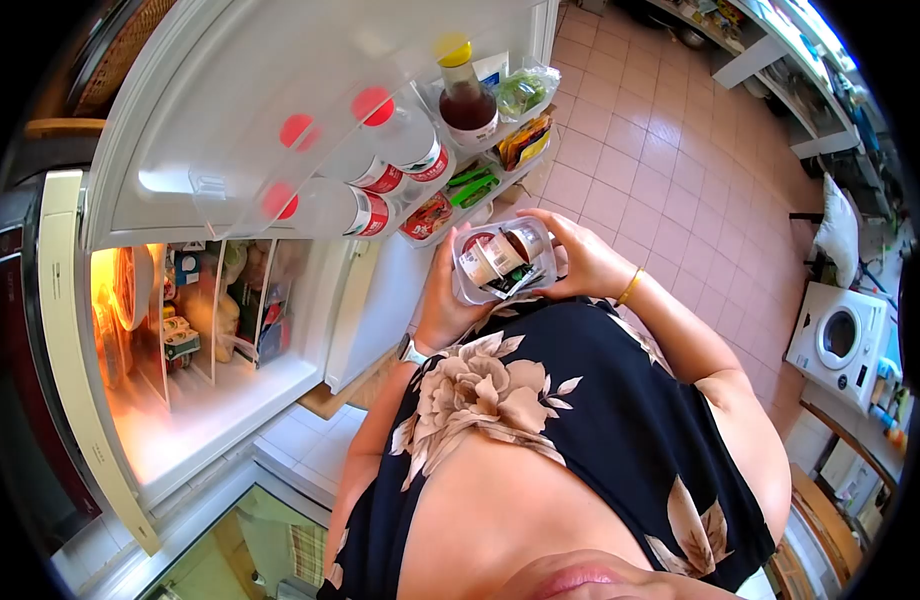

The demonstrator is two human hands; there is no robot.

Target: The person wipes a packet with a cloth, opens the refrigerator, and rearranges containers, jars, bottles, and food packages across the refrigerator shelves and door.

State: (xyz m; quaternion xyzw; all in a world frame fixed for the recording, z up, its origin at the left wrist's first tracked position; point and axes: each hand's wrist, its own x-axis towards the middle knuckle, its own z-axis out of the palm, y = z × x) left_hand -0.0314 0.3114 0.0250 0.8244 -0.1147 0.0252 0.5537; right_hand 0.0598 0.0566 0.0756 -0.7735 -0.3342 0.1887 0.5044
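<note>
A clear plastic box is held in front of my chest between both hands. My left hand grips its left side, and my right hand is curled round the right side, with the fingers bent at the far edge. Inside lie small tubs with white labels and a dark green packet; their print is too small to read. Just beyond the box are the shelves of an open fridge door.
Bottles with red caps, a yellow-capped sauce bottle and several packets fill the door shelves. The lit fridge interior holds bagged food. A tiled floor stretches ahead; a washing machine stands at right.
</note>
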